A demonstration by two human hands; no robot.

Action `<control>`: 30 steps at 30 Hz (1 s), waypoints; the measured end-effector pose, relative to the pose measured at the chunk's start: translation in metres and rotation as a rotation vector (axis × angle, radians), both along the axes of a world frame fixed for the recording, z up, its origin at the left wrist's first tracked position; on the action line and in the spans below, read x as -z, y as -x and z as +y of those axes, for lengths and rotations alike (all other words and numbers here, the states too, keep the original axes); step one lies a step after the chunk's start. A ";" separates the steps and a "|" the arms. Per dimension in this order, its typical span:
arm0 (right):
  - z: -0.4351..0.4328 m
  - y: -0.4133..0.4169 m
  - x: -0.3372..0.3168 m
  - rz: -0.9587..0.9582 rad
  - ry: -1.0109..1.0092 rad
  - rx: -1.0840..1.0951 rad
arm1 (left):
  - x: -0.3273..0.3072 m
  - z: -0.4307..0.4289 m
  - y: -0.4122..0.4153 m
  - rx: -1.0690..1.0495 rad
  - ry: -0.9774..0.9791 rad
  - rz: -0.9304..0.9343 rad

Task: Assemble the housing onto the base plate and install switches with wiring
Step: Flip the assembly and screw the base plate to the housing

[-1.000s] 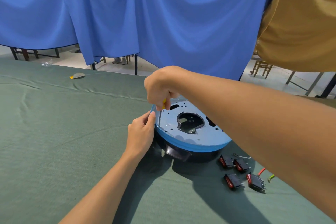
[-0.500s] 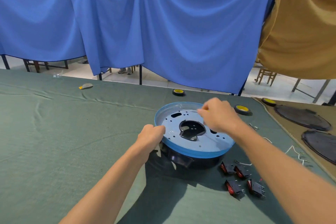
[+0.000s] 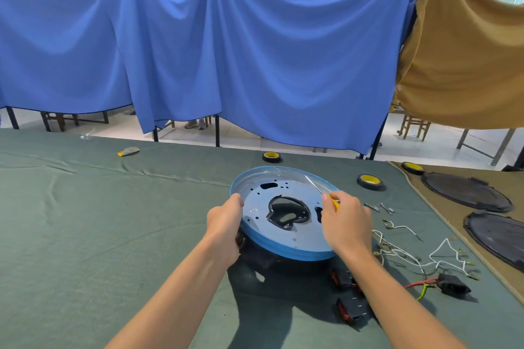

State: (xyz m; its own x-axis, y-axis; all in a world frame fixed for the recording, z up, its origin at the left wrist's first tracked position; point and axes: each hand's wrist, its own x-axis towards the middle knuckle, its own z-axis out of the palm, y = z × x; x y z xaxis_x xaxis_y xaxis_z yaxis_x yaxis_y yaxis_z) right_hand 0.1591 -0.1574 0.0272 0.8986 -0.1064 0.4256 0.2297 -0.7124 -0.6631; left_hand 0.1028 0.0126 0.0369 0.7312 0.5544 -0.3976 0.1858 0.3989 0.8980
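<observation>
Screwdriver point(image 3: 334, 203) held low over the base plate point(image 3: 256, 202)

Both bare forearms come in from the bottom edge and close on the round blue base plate, out in the middle of the green-clothed table point(image 3: 85, 221). The plate sits on top of the black housing point(image 3: 263, 259), which shows as a dark band under the near rim.

Left hand point(image 3: 225, 225) is at the plate's left rim. The fingers curl down around the edge and under it, the thumb rides up on the lip, and the wrist is straight behind. That's a firm grasp on the plate.

Right hand point(image 3: 347, 221) is over the plate's right side, knuckles up. Thumb and forefinger pinch the screwdriver's yellow handle, with the other fingers tucked in. The thin metal shaft angles away and leftward toward the far rim. Whether its tip touches the plate, I can't tell.

Just right of the right forearm, white wires point(image 3: 397, 252) lie tangled on the cloth. A black plug point(image 3: 453, 287) with red and green leads lies beyond them. Black switches point(image 3: 353, 307) with red rockers lie near the housing's front, partly hidden by that forearm. Small metal bits point(image 3: 380, 208) sit beside the right hand.

Farther back there's a tape roll point(image 3: 370, 181) with a yellow core. Two black round covers point(image 3: 467, 193) rest on tan cloth at far right. A blue curtain point(image 3: 255, 65) hangs behind.
</observation>
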 end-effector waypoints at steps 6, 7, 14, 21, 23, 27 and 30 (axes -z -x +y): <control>0.009 -0.003 0.005 0.028 -0.276 -0.109 | -0.031 -0.016 0.011 -0.251 -0.316 -0.380; 0.010 -0.003 0.007 0.047 -0.299 -0.103 | -0.037 -0.018 0.013 -0.251 -0.435 -0.416; 0.009 0.000 0.000 0.112 -0.621 -0.135 | -0.052 -0.009 0.013 -0.447 -1.138 -0.538; 0.008 0.009 -0.008 0.164 -0.845 -0.186 | 0.002 0.001 0.002 -0.290 -1.987 -0.677; 0.006 0.010 -0.006 0.151 -0.841 -0.178 | 0.018 0.006 0.001 -0.219 -2.101 -0.697; 0.000 0.009 0.001 0.162 -0.817 -0.167 | 0.041 0.012 0.001 -0.045 -2.198 -0.721; 0.001 0.006 0.009 0.178 -0.739 -0.184 | 0.048 0.017 0.000 0.023 -2.272 -0.783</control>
State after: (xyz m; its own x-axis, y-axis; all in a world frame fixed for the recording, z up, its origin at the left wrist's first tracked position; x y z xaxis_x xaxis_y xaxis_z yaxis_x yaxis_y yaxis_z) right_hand 0.1528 -0.1563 0.0184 0.9774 -0.1487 0.1501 0.1469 -0.0321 -0.9886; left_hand 0.1028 0.0295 -0.0109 0.3961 -0.4529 0.7987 -0.2703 -0.8889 -0.3700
